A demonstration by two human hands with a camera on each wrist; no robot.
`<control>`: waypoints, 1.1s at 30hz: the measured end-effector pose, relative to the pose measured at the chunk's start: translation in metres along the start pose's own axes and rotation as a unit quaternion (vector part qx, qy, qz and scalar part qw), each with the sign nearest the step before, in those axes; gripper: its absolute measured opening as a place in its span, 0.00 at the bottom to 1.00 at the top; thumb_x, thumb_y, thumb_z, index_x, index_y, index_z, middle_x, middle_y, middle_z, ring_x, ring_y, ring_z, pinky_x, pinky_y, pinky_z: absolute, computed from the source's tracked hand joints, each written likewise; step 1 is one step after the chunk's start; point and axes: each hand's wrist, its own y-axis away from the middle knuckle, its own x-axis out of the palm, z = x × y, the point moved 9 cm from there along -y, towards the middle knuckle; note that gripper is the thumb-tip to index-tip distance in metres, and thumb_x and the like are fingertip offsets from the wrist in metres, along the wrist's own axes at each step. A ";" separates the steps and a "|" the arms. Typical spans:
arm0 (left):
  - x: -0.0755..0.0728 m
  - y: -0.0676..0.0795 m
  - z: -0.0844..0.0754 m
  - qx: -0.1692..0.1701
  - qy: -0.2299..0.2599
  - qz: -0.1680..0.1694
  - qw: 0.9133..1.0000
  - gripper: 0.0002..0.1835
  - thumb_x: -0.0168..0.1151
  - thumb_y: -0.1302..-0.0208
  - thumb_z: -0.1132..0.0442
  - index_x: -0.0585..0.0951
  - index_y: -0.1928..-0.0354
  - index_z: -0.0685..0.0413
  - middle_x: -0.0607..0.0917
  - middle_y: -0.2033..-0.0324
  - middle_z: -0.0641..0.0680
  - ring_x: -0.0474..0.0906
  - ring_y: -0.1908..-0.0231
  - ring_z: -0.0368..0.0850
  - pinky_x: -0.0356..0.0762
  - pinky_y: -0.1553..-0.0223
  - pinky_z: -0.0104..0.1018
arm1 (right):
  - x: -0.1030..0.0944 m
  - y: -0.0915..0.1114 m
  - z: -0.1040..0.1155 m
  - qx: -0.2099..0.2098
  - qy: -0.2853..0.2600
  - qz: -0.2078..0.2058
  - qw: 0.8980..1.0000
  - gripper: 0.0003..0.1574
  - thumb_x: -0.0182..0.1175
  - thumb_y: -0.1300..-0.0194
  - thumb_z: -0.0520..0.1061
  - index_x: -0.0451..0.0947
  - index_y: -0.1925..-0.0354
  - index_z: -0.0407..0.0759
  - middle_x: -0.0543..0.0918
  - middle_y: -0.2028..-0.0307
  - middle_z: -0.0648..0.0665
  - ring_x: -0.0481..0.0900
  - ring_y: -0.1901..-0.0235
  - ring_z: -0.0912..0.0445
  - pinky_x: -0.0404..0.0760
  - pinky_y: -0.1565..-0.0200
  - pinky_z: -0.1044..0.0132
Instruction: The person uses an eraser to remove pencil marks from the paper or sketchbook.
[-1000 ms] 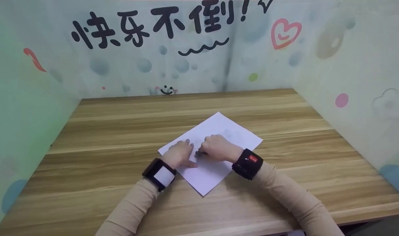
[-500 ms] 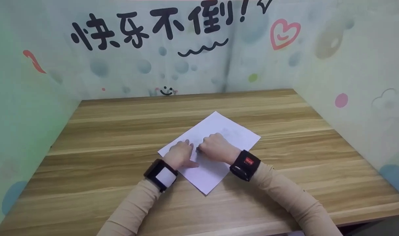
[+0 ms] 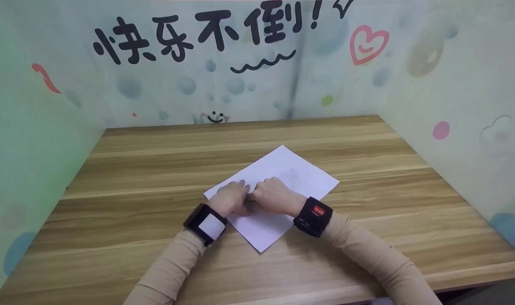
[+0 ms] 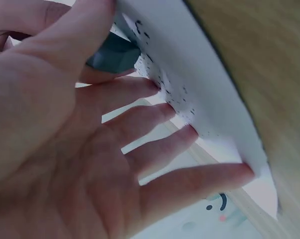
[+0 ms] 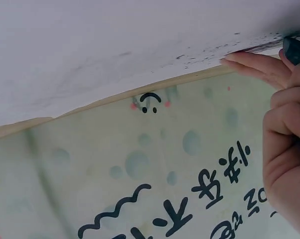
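A white sheet of paper lies turned cornerwise on the table. My left hand presses its left part with spread, straight fingers, as the left wrist view also shows. Curled fingers of my right hand grip a dark grey-green eraser against the paper, close beside the left thumb. In the head view the hands hide the eraser; the right wrist view catches part of it at its right edge. Dark crumbs are scattered on the sheet near the left fingertips, and a faint grey smudge shows on its right part.
The wood-grained table runs back to a printed wall with lettering and dots. Similar panels close off the left side and right side. Each wrist wears a black band.
My right hand has shifted left and slightly nearer, up to the left thumb, with the eraser in it. The left hand stays pressed in place; the sheet shifts only slightly.
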 end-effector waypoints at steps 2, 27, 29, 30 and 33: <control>0.001 -0.001 0.000 0.000 -0.005 0.011 1.000 0.37 0.72 0.49 0.53 0.73 0.42 0.68 0.76 0.44 0.67 0.72 0.42 0.62 0.73 0.40 0.51 | 0.003 0.002 -0.012 0.032 -0.011 0.010 0.999 0.07 0.63 0.40 0.47 0.84 0.72 0.47 0.82 0.81 0.45 0.75 0.84 0.52 0.74 0.83 0.60; -0.001 -0.011 0.093 -0.045 0.010 0.100 0.994 0.31 0.58 0.35 0.63 0.63 0.30 0.46 0.55 0.27 0.62 0.51 0.29 0.65 0.50 0.28 0.58 | 0.023 0.105 -0.193 0.369 -0.058 0.203 0.905 0.12 0.67 0.51 0.41 0.79 0.72 0.32 0.83 0.61 0.29 0.83 0.61 0.37 0.83 0.62 0.40; -0.002 -0.010 0.096 -0.049 0.014 0.104 0.993 0.31 0.57 0.34 0.63 0.63 0.30 0.45 0.54 0.27 0.61 0.49 0.28 0.66 0.49 0.28 0.59 | 0.023 0.106 -0.191 0.370 -0.068 0.220 0.900 0.15 0.68 0.52 0.45 0.78 0.74 0.34 0.83 0.61 0.30 0.83 0.61 0.38 0.82 0.61 0.40; -0.002 -0.010 0.097 -0.050 0.019 0.106 0.993 0.31 0.57 0.34 0.62 0.62 0.30 0.46 0.54 0.27 0.61 0.49 0.28 0.65 0.49 0.28 0.60 | 0.024 0.107 -0.190 0.369 -0.072 0.231 0.898 0.16 0.68 0.51 0.48 0.77 0.76 0.36 0.83 0.62 0.32 0.83 0.62 0.40 0.82 0.61 0.40; -0.005 -0.010 0.095 -0.039 0.038 0.095 0.994 0.32 0.57 0.34 0.60 0.62 0.29 0.50 0.57 0.28 0.62 0.52 0.29 0.64 0.51 0.29 0.59 | 0.022 0.106 -0.186 0.367 -0.098 0.236 0.895 0.21 0.66 0.46 0.54 0.76 0.78 0.37 0.82 0.68 0.38 0.81 0.67 0.47 0.82 0.63 0.44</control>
